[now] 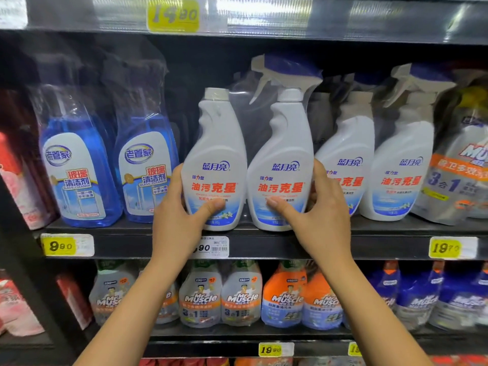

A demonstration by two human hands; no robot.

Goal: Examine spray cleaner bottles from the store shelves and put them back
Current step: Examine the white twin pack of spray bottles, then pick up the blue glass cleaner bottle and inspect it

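Presently, the twin pack (219, 143) of white spray cleaner stands upright at the front edge of the shelf (369, 228), long axis vertical, labels outward. Left grip (179, 215) is clamped on the pack's left side, thumb across the label; right grip (317, 215) is clamped likewise on its right side. Whether the bases rest on the shelf cannot be told. The pack lies straight ahead between both grips, equally near. Judged next: a level push straight back, beside the neighbouring pack (396, 167).

Below the shelf (264, 247), the left forearm (144, 299) and right forearm (361, 307) are bare up to the wrists. The left hand (182, 207) and right hand (317, 210) are bare, with short nails.
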